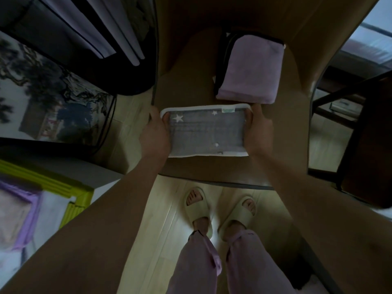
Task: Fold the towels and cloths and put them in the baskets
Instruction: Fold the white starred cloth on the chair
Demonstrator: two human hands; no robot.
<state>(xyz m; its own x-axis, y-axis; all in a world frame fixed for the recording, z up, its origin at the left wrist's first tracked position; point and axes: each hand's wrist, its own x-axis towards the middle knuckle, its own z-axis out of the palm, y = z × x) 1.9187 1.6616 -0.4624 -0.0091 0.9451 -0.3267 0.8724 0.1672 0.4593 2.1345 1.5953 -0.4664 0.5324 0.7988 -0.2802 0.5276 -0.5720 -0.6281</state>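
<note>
A folded grey cloth (206, 132) with white stars and a white border lies flat near the front of the brown table (191, 81). My left hand (156, 134) grips its left end, thumb on top. My right hand (257, 130) grips its right end the same way. Just behind the cloth, a folded lilac towel (252, 71) sits in a dark-rimmed holder whose shape I cannot make out.
A yellow-green basket (72, 200) holding purple and white cloths stands at the lower left. Dark furniture with hanging pale fabric (101, 35) fills the upper left. A dark chair or frame (360, 134) stands to the right. My slippered feet (220, 211) are on the pale floor.
</note>
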